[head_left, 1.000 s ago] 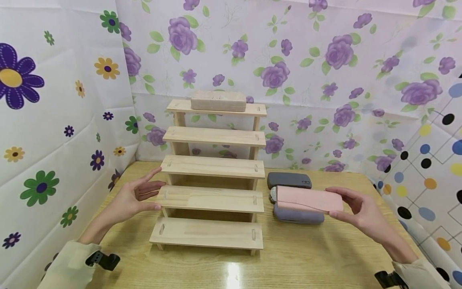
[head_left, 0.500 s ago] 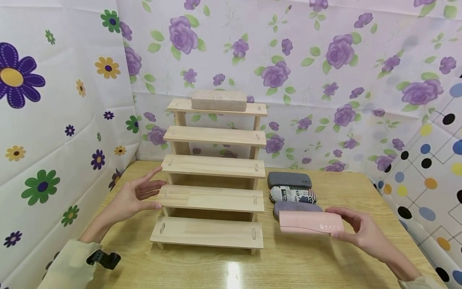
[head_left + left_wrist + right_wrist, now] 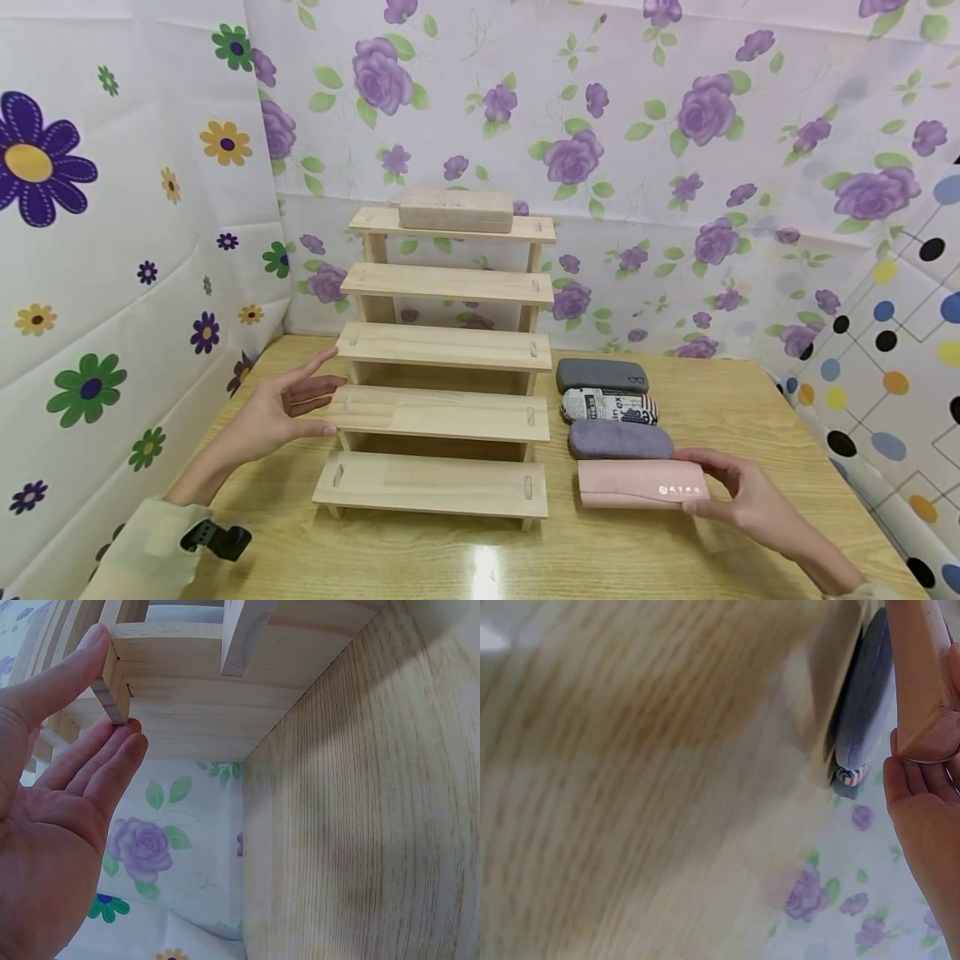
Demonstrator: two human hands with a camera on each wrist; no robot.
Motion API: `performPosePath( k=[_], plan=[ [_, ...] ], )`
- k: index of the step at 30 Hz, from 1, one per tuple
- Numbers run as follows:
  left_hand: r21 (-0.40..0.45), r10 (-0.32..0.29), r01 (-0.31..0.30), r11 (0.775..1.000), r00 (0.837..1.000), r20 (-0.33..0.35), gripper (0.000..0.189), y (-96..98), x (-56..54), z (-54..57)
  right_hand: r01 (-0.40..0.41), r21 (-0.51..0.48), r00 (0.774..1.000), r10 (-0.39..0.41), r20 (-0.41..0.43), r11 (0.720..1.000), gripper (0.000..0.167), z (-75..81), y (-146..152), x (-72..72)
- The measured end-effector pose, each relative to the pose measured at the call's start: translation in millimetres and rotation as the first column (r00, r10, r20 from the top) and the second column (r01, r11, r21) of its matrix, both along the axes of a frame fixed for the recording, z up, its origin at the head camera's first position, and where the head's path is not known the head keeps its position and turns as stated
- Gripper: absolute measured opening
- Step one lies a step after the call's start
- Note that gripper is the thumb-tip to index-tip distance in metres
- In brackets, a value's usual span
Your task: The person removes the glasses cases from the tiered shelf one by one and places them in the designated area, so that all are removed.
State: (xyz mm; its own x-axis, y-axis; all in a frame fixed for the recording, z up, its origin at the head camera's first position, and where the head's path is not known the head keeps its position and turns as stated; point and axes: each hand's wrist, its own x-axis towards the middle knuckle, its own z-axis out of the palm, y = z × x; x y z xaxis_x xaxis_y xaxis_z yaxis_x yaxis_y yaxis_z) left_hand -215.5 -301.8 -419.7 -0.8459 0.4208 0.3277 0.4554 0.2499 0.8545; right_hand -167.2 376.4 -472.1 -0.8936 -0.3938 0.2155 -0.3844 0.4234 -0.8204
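Observation:
A pink glasses case (image 3: 630, 482) with small white lettering is pinched at its right end by my right hand (image 3: 738, 500), thumb in front and fingers behind. In the right wrist view the pink case hangs over the wood surface, its end in the fingers. My left hand (image 3: 273, 412) grips the left end of the second-lowest step of a light wooden step rack (image 3: 438, 412). The left wrist view shows the thumb on one side of that board and fingertips on the other. Behind the pink case lie a purple-grey case (image 3: 621, 440), a newspaper-print case (image 3: 609, 406) and a dark grey case (image 3: 602, 375).
A beige case (image 3: 456, 210) lies on the top step of the rack. Everything stands on a wood-grain table (image 3: 570, 558). Flower-print cloth (image 3: 480, 108) hangs behind and at the left, with dotted cloth (image 3: 892, 350) at the right.
My right hand has brought the pink case toward me and down from over the other cases, uncovering the newspaper-print and purple-grey ones. My left hand has stayed on the rack.

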Motion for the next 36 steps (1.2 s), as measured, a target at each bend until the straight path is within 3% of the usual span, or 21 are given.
performPosePath(
  k=[7, 14, 25, 36],
  plan=[
    [-0.009, 0.008, -0.008, 1.000, 1.000, -0.003, 0.107, 0.6, 1.2, -0.6, -0.005, 0.019, 1.000, 0.005, -0.002, 1.000, 0.055, -7.7, -1, 0.1],
    [-0.009, 0.012, -0.012, 1.000, 1.000, 0.002, 0.106, 0.9, 1.4, 0.1, 0.043, 0.072, 0.999, -0.042, -0.011, 0.996, 0.057, -9.8, -3, 0.6],
    [-0.008, 0.008, -0.008, 1.000, 1.000, 0.010, 0.106, 0.5, 0.2, -1.3, 0.132, 0.250, 0.990, -0.116, -0.077, 0.959, 0.062, -13.4, -1, 0.7],
    [-0.012, 0.004, -0.004, 1.000, 1.000, 0.000, 0.106, -0.5, -0.2, -0.5, 0.134, 0.331, 0.987, -0.098, -0.124, 0.934, 0.060, -17.1, -2, -2.7]
  ],
)
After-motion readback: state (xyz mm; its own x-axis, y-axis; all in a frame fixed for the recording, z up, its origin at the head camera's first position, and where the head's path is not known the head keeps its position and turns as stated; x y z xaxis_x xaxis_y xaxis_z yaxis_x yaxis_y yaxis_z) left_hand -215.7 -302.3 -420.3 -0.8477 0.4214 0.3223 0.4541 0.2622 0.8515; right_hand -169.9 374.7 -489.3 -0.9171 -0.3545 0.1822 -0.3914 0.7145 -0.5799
